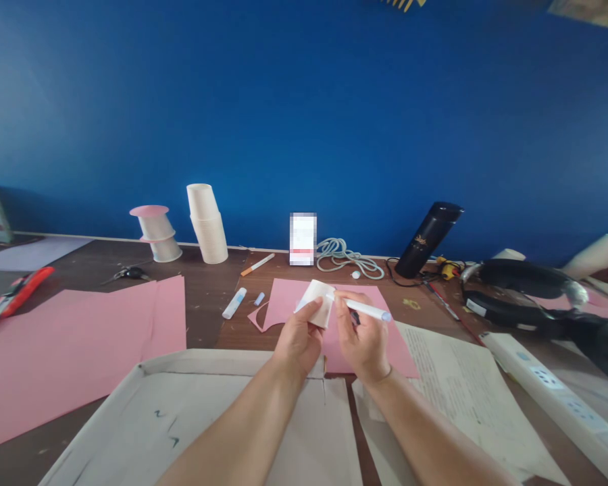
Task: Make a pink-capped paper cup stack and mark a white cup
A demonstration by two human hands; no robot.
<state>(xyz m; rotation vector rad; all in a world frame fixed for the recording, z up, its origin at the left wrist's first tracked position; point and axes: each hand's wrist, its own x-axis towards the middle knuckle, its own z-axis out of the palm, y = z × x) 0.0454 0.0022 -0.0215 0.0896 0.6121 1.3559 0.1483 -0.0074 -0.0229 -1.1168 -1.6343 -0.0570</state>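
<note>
— Left hand (298, 334) first: what's it doing?

— Gripping a small white paper cup (318, 302), fingers curled around its side, thumb on the near wall. The cup is tipped on its side, held above the smaller pink sheet (288, 300) at the middle of the table (203, 297).

— And the right hand (361, 335)?

— Pinched on a white glue stick (365, 309), whose tip meets the cup's wall — the capped end points off to the right.

— What lies around them, biggest first?

— Big pink paper sheet (76, 344) at the left. Near the body, a flattened cardboard box (192, 418), and beside it to the right a printed paper (456, 385). Further right, a white power strip (552, 391) and a black headset (527, 290). Against the blue wall: a dark flask (428, 239) leaning, a stack of paper cups (207, 223), a coiled white cord (347, 256).

— Small things?

— Scissors (126, 273), a second glue stick (234, 303) with its cap (259, 298) just beside it, and an orange-tipped pen (257, 264).
</note>
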